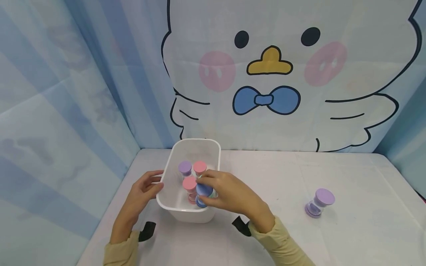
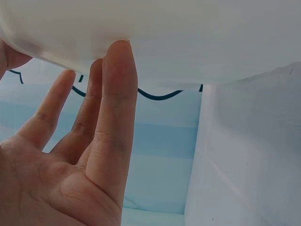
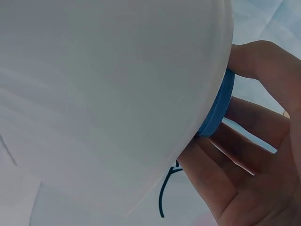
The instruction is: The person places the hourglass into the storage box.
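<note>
My right hand [image 1: 233, 192] reaches over the near right rim of a white plastic tub [image 1: 196, 148] and pinches a blue-capped hourglass [image 1: 204, 189] inside it. In the right wrist view the blue cap [image 3: 218, 108] shows past the tub's rim, between thumb and fingers. Beside it in the tub stand a pink hourglass [image 1: 189, 183], another pink one [image 1: 200, 167] and a purple one [image 1: 185, 167], partly hidden. My left hand [image 1: 141, 192] touches the tub's left side, fingers mostly straight; the left wrist view shows its fingertips [image 2: 120, 56] at the outer wall.
A second purple hourglass [image 1: 324, 197] stands on the white tabletop [image 1: 266, 166], well to the right of the tub. Behind the table hangs a cloth backdrop [image 1: 266, 129] with a cartoon face. Blue striped cloth [image 1: 50, 129] closes off the left side.
</note>
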A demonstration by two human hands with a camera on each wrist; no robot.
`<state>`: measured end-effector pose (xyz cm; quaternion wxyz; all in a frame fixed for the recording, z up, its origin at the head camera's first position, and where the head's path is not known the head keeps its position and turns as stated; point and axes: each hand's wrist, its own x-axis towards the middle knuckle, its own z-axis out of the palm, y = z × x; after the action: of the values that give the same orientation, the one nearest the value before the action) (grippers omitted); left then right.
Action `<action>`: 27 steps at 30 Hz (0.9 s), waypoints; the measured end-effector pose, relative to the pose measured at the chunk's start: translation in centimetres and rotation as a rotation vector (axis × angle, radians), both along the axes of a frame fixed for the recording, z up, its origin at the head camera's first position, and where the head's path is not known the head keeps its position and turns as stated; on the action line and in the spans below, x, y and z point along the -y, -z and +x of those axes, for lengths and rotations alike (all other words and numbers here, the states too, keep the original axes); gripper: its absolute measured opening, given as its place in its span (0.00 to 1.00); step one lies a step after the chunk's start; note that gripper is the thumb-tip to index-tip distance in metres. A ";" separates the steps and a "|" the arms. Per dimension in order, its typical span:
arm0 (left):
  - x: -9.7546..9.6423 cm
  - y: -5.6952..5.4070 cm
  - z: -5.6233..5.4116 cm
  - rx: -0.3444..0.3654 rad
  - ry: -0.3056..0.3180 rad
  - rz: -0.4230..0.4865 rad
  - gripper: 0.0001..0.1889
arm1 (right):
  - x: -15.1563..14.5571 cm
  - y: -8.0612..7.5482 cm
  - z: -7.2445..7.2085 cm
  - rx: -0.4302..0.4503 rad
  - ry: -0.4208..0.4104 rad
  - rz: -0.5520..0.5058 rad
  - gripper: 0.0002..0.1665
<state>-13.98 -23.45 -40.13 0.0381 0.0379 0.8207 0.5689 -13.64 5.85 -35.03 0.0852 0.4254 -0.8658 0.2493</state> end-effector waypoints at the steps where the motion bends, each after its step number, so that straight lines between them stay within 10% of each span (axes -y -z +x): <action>1: 0.0 0.0 0.0 -0.001 0.001 0.000 0.25 | 0.1 0.0 0.0 -0.001 0.001 0.007 0.22; 27: 0.2 0.2 -0.1 -0.022 0.016 0.009 0.25 | 1.7 0.2 -0.5 0.041 -0.013 0.132 0.15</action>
<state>-14.06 -23.60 -40.32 0.0336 0.0510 0.8181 0.5718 -14.18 4.19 -35.24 0.0376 0.4304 -0.8792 0.2008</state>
